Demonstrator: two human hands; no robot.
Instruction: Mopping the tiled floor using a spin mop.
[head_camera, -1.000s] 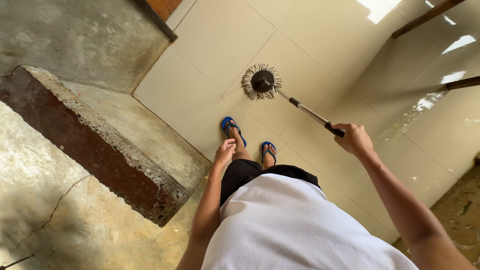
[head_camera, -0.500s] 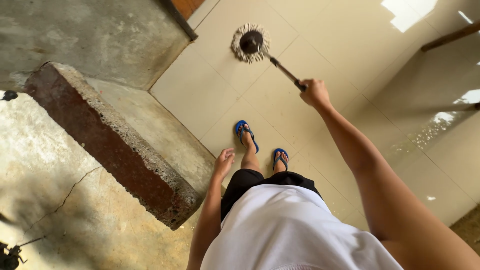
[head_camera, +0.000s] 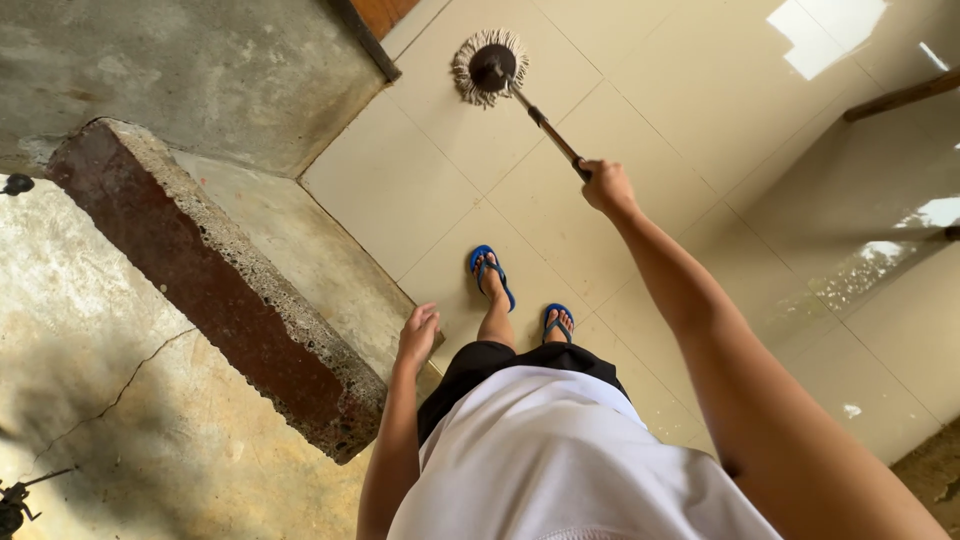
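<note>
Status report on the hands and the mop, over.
Right hand gripping round string mop handle, arm outstretched. Left hand empty at hip. Mop head on cream floor tiles, near concrete edge.

A round string mop (head_camera: 490, 66) resting on a glossy tiled floor (head_camera: 700, 90), held at arm's length.

The mop has a flat circular head of pale, frayed cotton strands fanning out around a dark round hub. The head lies flat on a cream tile near the floor's far corner. A thin, dark and metallic handle (head_camera: 545, 125) slants from the hub toward the viewer, its near end gripped in the right hand (head_camera: 606, 187), closed around it.
</note>
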